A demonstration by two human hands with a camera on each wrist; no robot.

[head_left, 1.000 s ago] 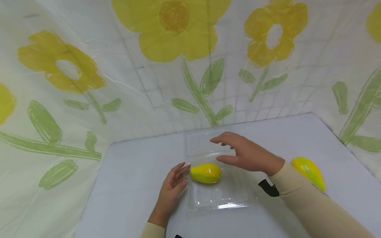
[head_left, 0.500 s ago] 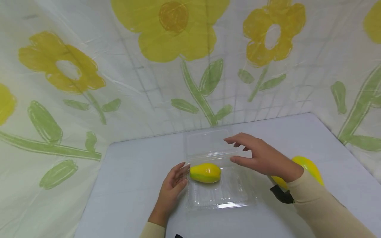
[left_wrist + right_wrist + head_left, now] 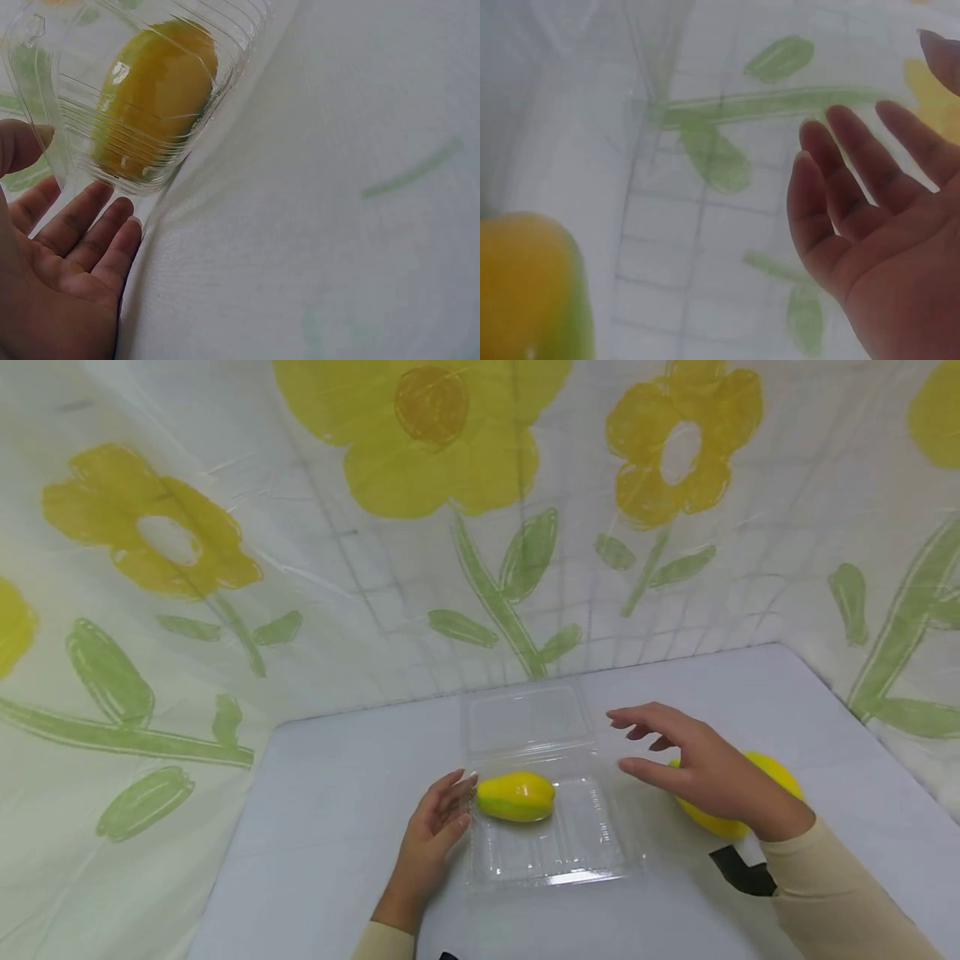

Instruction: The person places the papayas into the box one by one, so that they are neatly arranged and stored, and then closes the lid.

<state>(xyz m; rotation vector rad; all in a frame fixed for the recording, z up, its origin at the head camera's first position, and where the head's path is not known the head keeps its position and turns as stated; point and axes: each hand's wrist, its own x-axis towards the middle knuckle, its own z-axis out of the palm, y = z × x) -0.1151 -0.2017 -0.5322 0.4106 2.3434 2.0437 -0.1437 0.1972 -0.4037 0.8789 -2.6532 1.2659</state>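
Note:
A yellow-green papaya (image 3: 517,796) lies in the left part of an open clear plastic clamshell box (image 3: 555,868). My left hand (image 3: 433,835) is at the box's left side, fingers relaxed and fingertips at the wall. In the left wrist view the box's rim passes between the thumb and fingers (image 3: 82,217), and the papaya (image 3: 161,82) shows through the plastic. Right of the box my right hand (image 3: 697,768) hovers with nothing in it, thumb apart from loosely bent fingers. Yellow fruit (image 3: 776,774) shows behind and below it, partly hidden; whether one piece or two, I cannot tell.
The box's lid (image 3: 528,718) lies folded back towards the far edge of the white table (image 3: 337,827). A white curtain (image 3: 322,568) printed with yellow flowers hangs behind. In the right wrist view a yellow-green fruit (image 3: 529,292) appears at the lower left.
My right hand has moved right, from above the box to over the yellow fruit at the right, covering part of it. The left hand, papaya and box have stayed in place.

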